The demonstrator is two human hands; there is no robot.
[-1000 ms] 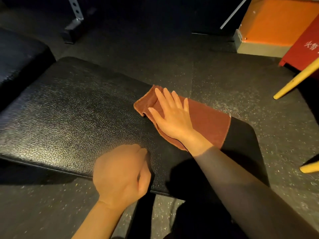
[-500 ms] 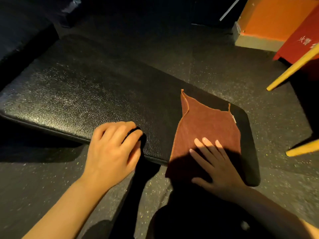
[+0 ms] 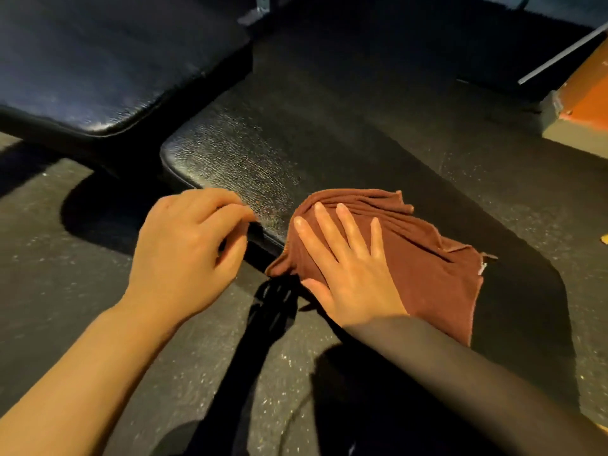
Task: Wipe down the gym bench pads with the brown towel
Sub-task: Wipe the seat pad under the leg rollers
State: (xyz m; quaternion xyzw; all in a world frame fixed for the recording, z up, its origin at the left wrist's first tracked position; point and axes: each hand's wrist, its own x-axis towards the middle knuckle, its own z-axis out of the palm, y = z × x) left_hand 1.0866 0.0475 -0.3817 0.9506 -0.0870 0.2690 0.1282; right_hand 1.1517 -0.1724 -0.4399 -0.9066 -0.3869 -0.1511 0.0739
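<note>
1. Brown towel (image 3: 424, 264), bunched into folds, lies on the near edge of the black bench pad (image 3: 250, 153), and its near left corner hangs just over that edge.
2. Our right hand (image 3: 348, 268) lies flat on the towel, fingers straight and spread, palm pressing down; it curls round nothing.
3. Our left hand (image 3: 187, 248) sits just left of the towel at the pad's near edge. Its fingers are loosely bent, with the fingertips touching the pad's rim. We cannot tell whether they grip the edge or only rest on it.
4. The two hands are near each other but apart, with a strip of bare pad between them.
5. The pad's grained surface shines in the light on its left end, ahead of the left hand.
6. A second, darker pad (image 3: 108, 60) sits beyond and to the left, angled away from the first, with a gap between them.
7. Speckled dark floor (image 3: 65, 258) lies under the bench and around it.
8. At the far right we see an orange block (image 3: 589, 100) on a grey base, with a thin pale bar leaning above it.
</note>
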